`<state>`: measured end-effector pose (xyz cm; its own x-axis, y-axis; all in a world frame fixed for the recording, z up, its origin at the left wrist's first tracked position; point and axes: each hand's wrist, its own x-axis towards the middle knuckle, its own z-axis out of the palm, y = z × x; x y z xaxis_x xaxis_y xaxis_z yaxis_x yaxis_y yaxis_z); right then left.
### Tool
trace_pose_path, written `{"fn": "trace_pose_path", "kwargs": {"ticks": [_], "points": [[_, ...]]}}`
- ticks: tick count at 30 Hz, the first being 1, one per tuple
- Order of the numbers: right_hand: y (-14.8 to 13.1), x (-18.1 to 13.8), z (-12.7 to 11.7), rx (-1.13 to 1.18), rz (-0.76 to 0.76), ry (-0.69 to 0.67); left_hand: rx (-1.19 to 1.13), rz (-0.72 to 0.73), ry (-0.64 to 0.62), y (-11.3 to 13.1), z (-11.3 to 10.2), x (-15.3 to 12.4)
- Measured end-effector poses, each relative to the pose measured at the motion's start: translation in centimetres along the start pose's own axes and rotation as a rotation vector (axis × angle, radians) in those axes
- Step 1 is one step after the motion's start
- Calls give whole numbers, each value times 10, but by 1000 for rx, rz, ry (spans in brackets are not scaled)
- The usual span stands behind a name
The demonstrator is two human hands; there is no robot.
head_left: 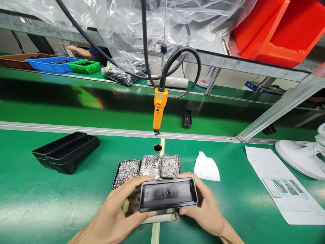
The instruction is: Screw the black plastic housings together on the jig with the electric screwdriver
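Observation:
Between my two hands is a black rectangular plastic housing [157,196], its hollow side facing me and a small round hole showing in its floor. My left hand [115,206] grips its left end, thumb along the lower edge. On the right end, my right hand [203,203] holds it with the fingers behind and the thumb below. Under the housing sits a partly hidden block-like holder [162,218]; whether the two touch I cannot tell. Just beyond my fingers stand three small trays of metal parts: a left tray [127,169], a middle tray [150,166] and a right tray [170,165].
A yellow electric screwdriver [160,108] hangs above the trays. Two black housings [68,152] lie at left. White paper [207,166], a printed sheet [284,186] and a white stand base [299,159] are at right. A co-worker's arm [81,51] shows behind the shelf.

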<state>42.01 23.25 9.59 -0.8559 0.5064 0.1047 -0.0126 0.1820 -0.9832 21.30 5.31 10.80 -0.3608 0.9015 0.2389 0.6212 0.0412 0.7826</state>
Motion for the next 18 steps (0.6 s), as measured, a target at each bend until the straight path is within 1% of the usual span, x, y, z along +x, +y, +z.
{"fn": "trace_pose_path", "kwargs": {"ticks": [2, 5, 9, 11, 13, 15, 18], "points": [[7, -3, -1, -109, -9, -31, 39, 31, -29, -3, -2, -2], [15, -7, -1, -280, -116, -84, 120, 69, -54, -12, -3, -10], [18, -12, -1, -430, -259, -131, 119, 13, -50, -21, 2, -21], [15, -15, -2, -475, -254, -181, 105, -7, -47, -25, 6, -25], [12, -17, -3, -524, -199, -231, 122, 6, -75, -29, 9, -27], [12, -19, -5, -573, -176, -254, 143, 24, -107, -33, 10, -28], [19, -21, -8, -632, -228, -269, 154, 47, -147, -38, 10, -29]]}}
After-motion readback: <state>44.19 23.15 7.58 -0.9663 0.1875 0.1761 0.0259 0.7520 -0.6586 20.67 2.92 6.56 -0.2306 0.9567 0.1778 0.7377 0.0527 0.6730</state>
